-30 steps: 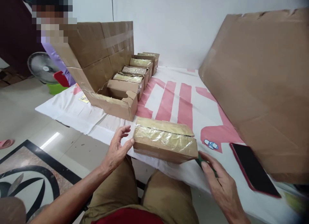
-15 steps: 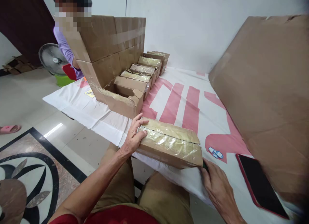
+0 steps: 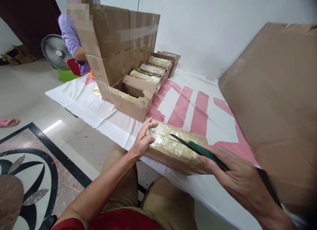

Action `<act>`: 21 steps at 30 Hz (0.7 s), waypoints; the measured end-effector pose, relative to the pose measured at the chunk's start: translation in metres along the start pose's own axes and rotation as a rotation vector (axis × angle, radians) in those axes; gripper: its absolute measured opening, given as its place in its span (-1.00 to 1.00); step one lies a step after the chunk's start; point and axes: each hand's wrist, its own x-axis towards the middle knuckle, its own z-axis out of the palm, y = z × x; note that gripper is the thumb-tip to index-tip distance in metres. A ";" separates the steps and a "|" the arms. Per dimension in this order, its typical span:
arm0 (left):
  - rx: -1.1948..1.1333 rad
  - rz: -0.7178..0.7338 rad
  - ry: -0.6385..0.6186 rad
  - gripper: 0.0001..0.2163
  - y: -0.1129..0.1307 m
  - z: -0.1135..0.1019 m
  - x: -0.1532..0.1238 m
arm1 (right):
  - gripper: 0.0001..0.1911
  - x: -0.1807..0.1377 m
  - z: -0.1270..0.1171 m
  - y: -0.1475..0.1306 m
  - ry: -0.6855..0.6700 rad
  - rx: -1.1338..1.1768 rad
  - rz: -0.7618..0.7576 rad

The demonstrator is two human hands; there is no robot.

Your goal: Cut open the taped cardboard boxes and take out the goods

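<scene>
A long cardboard box (image 3: 173, 160) with clear and yellowish tape on its top lies near the table's front edge. My left hand (image 3: 143, 141) is closed on its left end, thumb on the taped top and fingers over the far edge. In my right hand (image 3: 230, 164) is a knife (image 3: 201, 150) with a green handle and a dark, pointed blade. The blade lies above the seam along the box top, its tip pointing left; whether it touches the tape I cannot tell.
An open cardboard box (image 3: 133, 101) stands left of the taped one, with a row of boxes (image 3: 155, 70) behind it. Stacked cartons (image 3: 111, 35) rise beside them. A large cardboard sheet (image 3: 274, 101) leans at the right. Across the table sits a person (image 3: 71, 35) near a fan (image 3: 55, 51).
My right hand has come up from beside the box's right end to over its top, bringing the knife's blade into view above the seam. My left hand keeps its hold.
</scene>
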 end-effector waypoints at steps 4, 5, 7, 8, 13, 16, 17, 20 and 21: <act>-0.084 -0.016 0.012 -0.38 -0.005 0.003 0.000 | -0.62 0.040 0.021 -0.016 -0.135 -0.043 -0.184; -0.114 -0.025 0.013 -0.36 -0.006 0.004 0.000 | -0.61 0.045 0.025 -0.015 -0.148 -0.075 -0.212; -0.166 -0.046 0.016 -0.33 -0.006 0.004 0.000 | -0.60 0.050 0.029 -0.012 -0.160 -0.145 -0.271; -0.185 -0.056 0.017 -0.33 -0.006 0.005 0.000 | -0.61 0.052 0.030 -0.012 -0.162 -0.185 -0.307; -0.261 -0.097 0.026 -0.31 -0.003 0.005 -0.001 | -0.67 0.054 0.033 -0.023 -0.106 -0.430 -0.491; -0.293 -0.114 0.034 -0.32 -0.003 0.006 -0.001 | -0.71 0.053 0.033 -0.027 -0.087 -0.524 -0.548; -0.300 -0.116 0.038 -0.32 -0.004 0.006 -0.001 | -0.72 0.052 0.031 -0.027 -0.097 -0.540 -0.554; -0.315 -0.124 0.061 -0.34 -0.004 0.007 -0.001 | -0.76 0.054 0.023 -0.028 -0.188 -0.575 -0.518; -0.319 -0.126 0.072 -0.34 -0.004 0.007 -0.001 | -0.78 0.055 0.019 -0.029 -0.242 -0.599 -0.486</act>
